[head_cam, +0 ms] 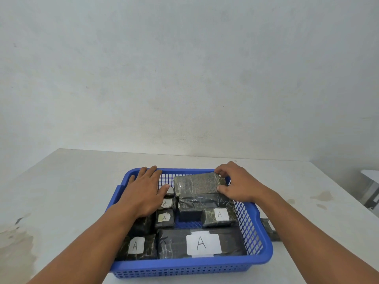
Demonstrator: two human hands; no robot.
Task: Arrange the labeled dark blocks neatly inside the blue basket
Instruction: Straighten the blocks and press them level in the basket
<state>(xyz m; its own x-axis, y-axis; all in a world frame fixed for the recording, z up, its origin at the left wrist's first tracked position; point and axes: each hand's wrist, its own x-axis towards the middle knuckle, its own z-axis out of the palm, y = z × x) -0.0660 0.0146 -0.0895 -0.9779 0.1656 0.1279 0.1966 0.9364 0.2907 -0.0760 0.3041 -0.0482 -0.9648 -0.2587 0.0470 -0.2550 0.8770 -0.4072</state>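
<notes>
A blue lattice basket [258,251] sits on the white table, filled with several dark wrapped blocks bearing white "A" labels. The largest block [202,243] lies along the front. A tilted block [198,183] leans at the back right; my right hand [235,184] pinches its right end between fingers and thumb. My left hand [145,188] lies flat with straight fingers over the back left of the basket, its fingertips at the far rim, covering smaller blocks. Small labelled blocks [165,218] sit in the middle, another [220,216] at the right, one [136,247] at the front left.
A dark block [270,230] lies on the table just outside the basket's right wall. The table [71,181] has stains at the left and right. A white object [371,189] stands beyond the table's right edge. A pale wall rises behind.
</notes>
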